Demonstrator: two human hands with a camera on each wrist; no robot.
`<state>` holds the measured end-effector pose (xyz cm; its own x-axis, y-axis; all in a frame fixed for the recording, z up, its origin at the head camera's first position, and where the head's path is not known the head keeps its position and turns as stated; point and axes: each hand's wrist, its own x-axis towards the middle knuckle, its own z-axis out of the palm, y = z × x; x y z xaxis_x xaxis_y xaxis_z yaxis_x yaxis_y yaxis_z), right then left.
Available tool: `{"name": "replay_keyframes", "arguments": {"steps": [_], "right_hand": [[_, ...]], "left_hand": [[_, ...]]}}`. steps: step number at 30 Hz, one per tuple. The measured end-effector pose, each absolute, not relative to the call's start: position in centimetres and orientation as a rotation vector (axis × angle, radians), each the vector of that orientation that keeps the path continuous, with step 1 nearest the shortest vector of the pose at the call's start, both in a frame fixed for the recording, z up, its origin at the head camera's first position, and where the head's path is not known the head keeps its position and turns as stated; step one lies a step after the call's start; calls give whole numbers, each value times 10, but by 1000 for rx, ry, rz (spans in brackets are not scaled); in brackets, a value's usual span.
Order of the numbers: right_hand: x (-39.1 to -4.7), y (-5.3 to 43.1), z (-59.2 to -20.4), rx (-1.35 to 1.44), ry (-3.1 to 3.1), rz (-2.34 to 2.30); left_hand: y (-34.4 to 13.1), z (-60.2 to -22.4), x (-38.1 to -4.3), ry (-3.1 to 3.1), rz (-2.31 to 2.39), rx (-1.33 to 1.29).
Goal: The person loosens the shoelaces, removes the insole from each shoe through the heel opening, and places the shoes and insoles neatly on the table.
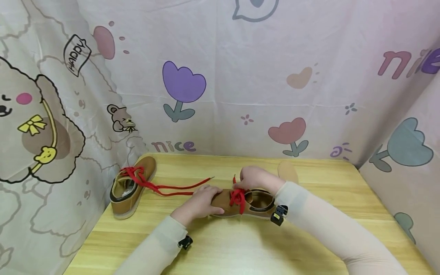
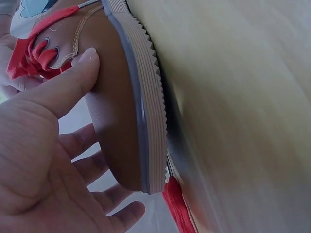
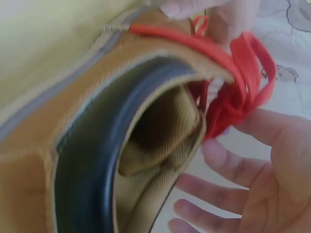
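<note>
A brown shoe [image 1: 220,199] lies on the table with its toe to the left, its red shoelace [image 1: 238,198] tied in a bow. My left hand [image 1: 201,202] holds the toe, thumb on the near side and fingers round the far side; the left wrist view shows the thumb pressed on the brown upper [image 2: 114,107]. At the bow, my right hand [image 1: 256,177] pinches the red lace [image 3: 228,109] between thumb and index finger. Its other fingers [image 3: 214,199] are loosely bent beside the shoe's opening. Part of the knot is hidden behind the loops.
A second brown shoe [image 1: 123,208] stands at the table's left edge. Its long red laces [image 1: 172,187] trail right toward my left hand. A tan insole-shaped piece [image 1: 288,171] lies behind my right wrist. Printed curtains [image 1: 227,88] border the wooden table [image 1: 247,248] at the back and sides.
</note>
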<state>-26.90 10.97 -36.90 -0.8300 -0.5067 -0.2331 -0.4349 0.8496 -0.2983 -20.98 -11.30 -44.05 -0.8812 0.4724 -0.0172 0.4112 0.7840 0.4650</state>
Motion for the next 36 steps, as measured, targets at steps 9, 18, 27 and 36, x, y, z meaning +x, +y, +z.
{"name": "replay_keyframes", "arguments": {"steps": [9, 18, 27, 36], "right_hand": [[-271, 110, -363, -796, 2666, -409], [-286, 125, -352, -806, 2780, -389], [-308, 151, -347, -740, 3047, -439], [-323, 169, -353, -604, 3335, -247]], "left_hand": [[-114, -442, -210, 2846, 690, 711], [-113, -439, -208, 2841, 686, 689], [-113, -439, -207, 2835, 703, 680], [-113, -440, -207, 2836, 697, 672]]}}
